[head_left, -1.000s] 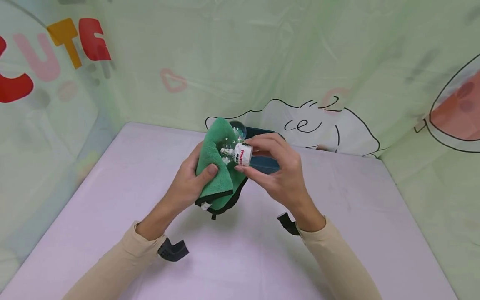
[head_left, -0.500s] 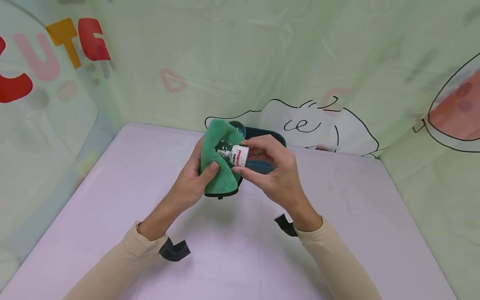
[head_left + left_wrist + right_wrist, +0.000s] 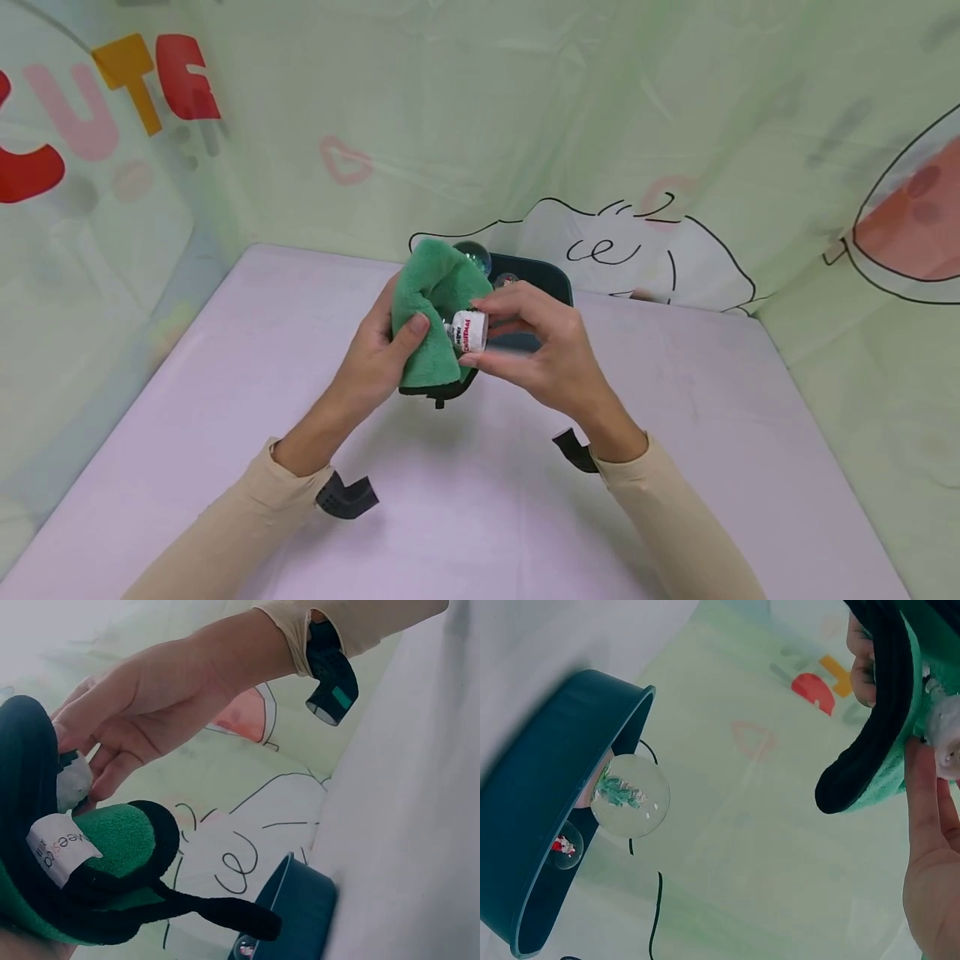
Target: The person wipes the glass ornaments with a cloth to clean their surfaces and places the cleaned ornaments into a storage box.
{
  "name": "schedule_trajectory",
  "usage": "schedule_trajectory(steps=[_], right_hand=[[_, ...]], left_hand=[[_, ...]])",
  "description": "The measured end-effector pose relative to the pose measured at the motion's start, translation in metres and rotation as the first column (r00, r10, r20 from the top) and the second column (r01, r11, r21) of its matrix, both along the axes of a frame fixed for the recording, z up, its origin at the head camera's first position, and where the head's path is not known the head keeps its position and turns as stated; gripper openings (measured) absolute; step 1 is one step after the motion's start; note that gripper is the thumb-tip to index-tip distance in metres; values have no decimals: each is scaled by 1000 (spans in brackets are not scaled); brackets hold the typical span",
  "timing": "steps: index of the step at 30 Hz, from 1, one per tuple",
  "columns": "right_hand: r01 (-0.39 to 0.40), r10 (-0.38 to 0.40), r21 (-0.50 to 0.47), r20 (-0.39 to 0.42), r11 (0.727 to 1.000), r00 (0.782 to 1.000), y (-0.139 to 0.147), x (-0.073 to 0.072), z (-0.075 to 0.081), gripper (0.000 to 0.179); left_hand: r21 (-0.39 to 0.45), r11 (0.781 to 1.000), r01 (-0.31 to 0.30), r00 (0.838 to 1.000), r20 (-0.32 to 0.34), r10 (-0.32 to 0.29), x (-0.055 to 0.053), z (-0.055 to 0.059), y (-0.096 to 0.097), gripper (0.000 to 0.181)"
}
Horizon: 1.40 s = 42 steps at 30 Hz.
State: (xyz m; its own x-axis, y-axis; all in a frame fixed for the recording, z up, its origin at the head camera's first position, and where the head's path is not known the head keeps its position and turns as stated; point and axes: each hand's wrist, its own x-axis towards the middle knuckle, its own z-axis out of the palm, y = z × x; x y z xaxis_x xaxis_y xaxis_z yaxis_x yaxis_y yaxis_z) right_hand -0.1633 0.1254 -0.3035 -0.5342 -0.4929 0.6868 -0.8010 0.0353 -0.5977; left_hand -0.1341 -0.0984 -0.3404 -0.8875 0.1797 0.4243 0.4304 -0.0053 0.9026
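My right hand point(image 3: 543, 350) pinches the white base of a snow globe point(image 3: 470, 332) between thumb and fingers. Red and dark "Merry Christmas" lettering runs across the base. The globe's clear ball is tucked into a green towel point(image 3: 418, 287), which hides nearly all of it. Wrapped in my left hand point(image 3: 371, 354), the plush towel has a black border, and its white tag point(image 3: 64, 847) shows in the left wrist view. Both hands are above the table, in front of a dark blue bin point(image 3: 547, 765).
In the bin are a larger snow globe point(image 3: 634, 799) with a green figure, rising past the rim, and a smaller snow globe point(image 3: 568, 847) with a red and white figure. The lilac-covered table point(image 3: 480, 500) meets printed curtains point(image 3: 480, 125) behind and at the sides.
The snow globe has gone deeper into the towel, its ball showing before and now mostly covered. My right hand has moved slightly left and down with it. The towel's lower edge has swung up.
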Motion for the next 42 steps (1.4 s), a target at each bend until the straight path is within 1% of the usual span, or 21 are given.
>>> schedule_trajectory(steps=[3,7,9,11,13,15,17,19,22,24,27,31,34,37,42], right_hand=[[-29,29,39,-4,999,1000,3,0,-1,54],[-89,89,56,-6,994,996,7,-3,-2,53],[-121,122,42,-33,992,992,8,-5,-3,51],[-132,134,23,-90,991,987,8,-7,-4,47],[-123,123,8,-164,992,979,7,-8,-5,44],[-97,94,-4,-227,995,969,5,-9,-6,42],[-69,63,-14,-259,998,964,3,-8,-7,41],[-44,38,-20,-263,999,964,1,-6,-7,41],[0,-5,-21,-232,1000,973,0,-3,-6,44],[16,-19,-17,-188,1000,982,0,-2,-4,47],[19,-20,-13,-112,1000,994,0,1,-3,52],[21,-21,-6,-42,1000,999,1,3,-1,56],[31,-31,-6,11,1000,999,2,4,0,54],[43,-42,-12,86,999,995,3,4,1,50],[91,-89,-2,194,996,977,4,6,4,41]], left_hand=[[21,1000,-2,1000,-2,2,0,1,0,84],[47,998,31,1000,2,-31,0,2,0,84],[61,996,61,998,14,-62,0,3,1,84],[65,995,82,996,30,-84,1,3,1,85],[65,994,91,994,48,-94,1,3,1,86],[59,994,87,994,58,-91,1,3,1,87],[55,996,75,995,68,-78,1,2,1,87],[59,996,66,995,70,-70,1,1,1,88],[59,997,58,996,60,-62,1,1,1,86],[58,997,54,997,47,-57,1,2,1,86],[53,997,53,998,33,-55,1,2,0,83],[42,998,53,998,26,-54,2,2,-1,79],[41,998,57,998,13,-57,2,1,0,78],[53,997,59,998,-16,-58,1,2,1,78],[68,997,33,996,-83,-27,0,1,3,77]])
